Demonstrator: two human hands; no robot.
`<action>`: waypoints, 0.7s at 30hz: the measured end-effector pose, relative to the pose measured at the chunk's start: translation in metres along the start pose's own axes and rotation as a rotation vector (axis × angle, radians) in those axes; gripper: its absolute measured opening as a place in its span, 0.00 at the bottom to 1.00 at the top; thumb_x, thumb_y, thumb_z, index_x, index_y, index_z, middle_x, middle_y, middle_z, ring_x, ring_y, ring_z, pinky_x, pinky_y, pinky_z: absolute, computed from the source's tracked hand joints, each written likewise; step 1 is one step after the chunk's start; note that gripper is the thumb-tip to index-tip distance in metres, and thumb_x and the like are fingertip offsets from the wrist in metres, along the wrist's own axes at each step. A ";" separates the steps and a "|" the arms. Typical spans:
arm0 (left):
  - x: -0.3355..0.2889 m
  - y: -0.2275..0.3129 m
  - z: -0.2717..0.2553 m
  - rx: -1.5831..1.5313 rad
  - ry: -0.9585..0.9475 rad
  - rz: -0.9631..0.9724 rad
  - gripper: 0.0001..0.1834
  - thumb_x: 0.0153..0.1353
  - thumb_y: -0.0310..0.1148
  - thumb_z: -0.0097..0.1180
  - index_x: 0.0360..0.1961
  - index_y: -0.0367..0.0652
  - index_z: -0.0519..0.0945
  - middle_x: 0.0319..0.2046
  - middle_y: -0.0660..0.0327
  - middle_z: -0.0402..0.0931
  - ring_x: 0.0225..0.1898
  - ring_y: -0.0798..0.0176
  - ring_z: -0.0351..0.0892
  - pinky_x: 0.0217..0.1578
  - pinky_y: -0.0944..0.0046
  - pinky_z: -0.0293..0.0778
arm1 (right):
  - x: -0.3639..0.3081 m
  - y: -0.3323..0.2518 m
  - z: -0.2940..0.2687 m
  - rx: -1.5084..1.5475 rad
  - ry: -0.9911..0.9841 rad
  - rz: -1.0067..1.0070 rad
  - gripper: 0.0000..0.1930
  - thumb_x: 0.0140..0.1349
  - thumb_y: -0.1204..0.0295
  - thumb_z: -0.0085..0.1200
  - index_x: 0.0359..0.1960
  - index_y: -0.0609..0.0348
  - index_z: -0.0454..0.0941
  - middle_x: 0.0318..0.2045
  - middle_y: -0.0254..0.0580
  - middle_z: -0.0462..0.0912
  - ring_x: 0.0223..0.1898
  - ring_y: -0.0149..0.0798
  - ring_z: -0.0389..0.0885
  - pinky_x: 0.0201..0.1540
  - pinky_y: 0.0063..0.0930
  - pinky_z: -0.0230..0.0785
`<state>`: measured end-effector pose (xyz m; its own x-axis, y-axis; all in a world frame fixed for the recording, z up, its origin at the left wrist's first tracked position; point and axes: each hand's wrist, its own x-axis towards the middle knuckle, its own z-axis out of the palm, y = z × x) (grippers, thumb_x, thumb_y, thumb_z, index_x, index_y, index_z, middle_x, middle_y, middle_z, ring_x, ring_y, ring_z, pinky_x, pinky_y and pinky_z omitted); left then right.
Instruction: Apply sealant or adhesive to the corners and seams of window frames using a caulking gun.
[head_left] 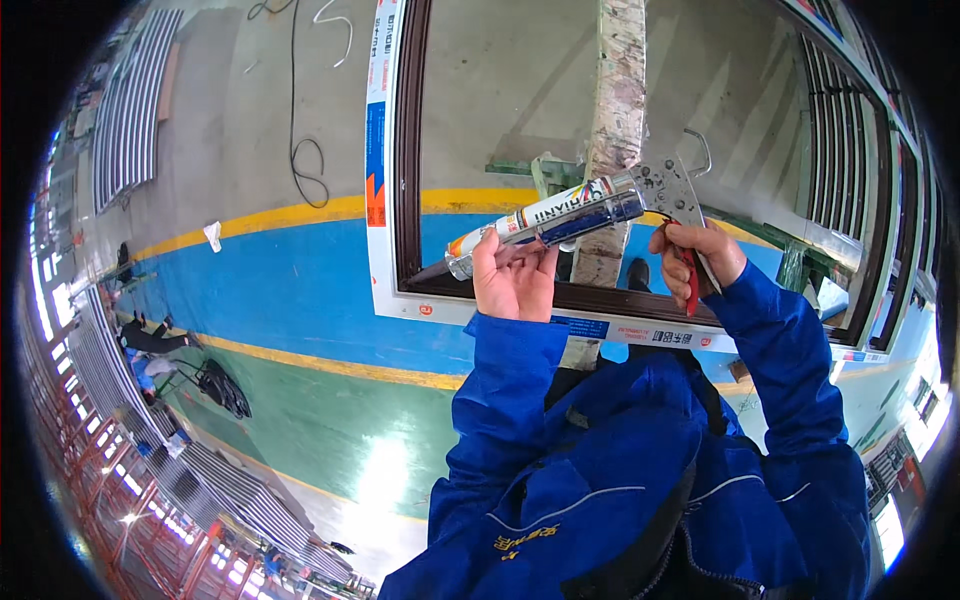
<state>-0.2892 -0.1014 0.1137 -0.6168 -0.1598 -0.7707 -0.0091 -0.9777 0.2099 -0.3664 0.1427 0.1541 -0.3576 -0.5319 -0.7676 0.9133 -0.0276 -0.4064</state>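
Two-handed hold on a silver-barrelled caulking gun (pixel 570 212), tilted across the near left part of a dark-lined frame (pixel 381 250). Cradled from below near the front by the left hand (pixel 518 288), palm up, with thumb and fingers parted only by the barrel and pressed against it, partly hidden behind. Gripped at the rear by the right hand (pixel 710 250), with fingers curled tightly around the handle and red trigger (pixel 692 284). Impossible to tell how far squeezed. Aimed down to the left, with the dark nozzle (pixel 432 271) at the frame's near left corner; impossible to tell touching from just apart. Beneath the frame, a stained beam (pixel 620 90) and a blue floor strip (pixel 290 270).
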 end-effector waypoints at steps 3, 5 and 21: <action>0.004 0.001 -0.006 -0.033 0.001 0.002 0.17 0.62 0.39 0.53 0.45 0.37 0.73 0.47 0.48 0.75 0.52 0.48 0.73 0.57 0.41 0.67 | -0.001 -0.001 0.002 0.022 0.020 0.008 0.17 0.64 0.61 0.46 0.37 0.67 0.72 0.14 0.38 0.68 0.14 0.37 0.70 0.16 0.32 0.68; 0.006 0.000 -0.008 -0.035 0.020 0.002 0.17 0.62 0.39 0.53 0.45 0.36 0.73 0.47 0.48 0.75 0.52 0.48 0.73 0.57 0.41 0.67 | 0.000 -0.001 0.002 -0.002 0.009 0.000 0.17 0.64 0.61 0.46 0.37 0.67 0.72 0.14 0.38 0.68 0.14 0.36 0.70 0.16 0.32 0.67; -0.001 0.005 0.003 -0.004 -0.062 -0.008 0.19 0.61 0.43 0.53 0.43 0.38 0.75 0.38 0.55 0.79 0.43 0.57 0.77 0.51 0.50 0.72 | -0.014 -0.014 0.022 -0.082 0.060 -0.071 0.17 0.64 0.64 0.45 0.38 0.71 0.69 0.13 0.41 0.68 0.12 0.38 0.70 0.14 0.34 0.69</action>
<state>-0.2909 -0.1055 0.1167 -0.6641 -0.1433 -0.7338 -0.0111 -0.9795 0.2013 -0.3703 0.1318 0.1817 -0.4338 -0.4795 -0.7628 0.8672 0.0076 -0.4979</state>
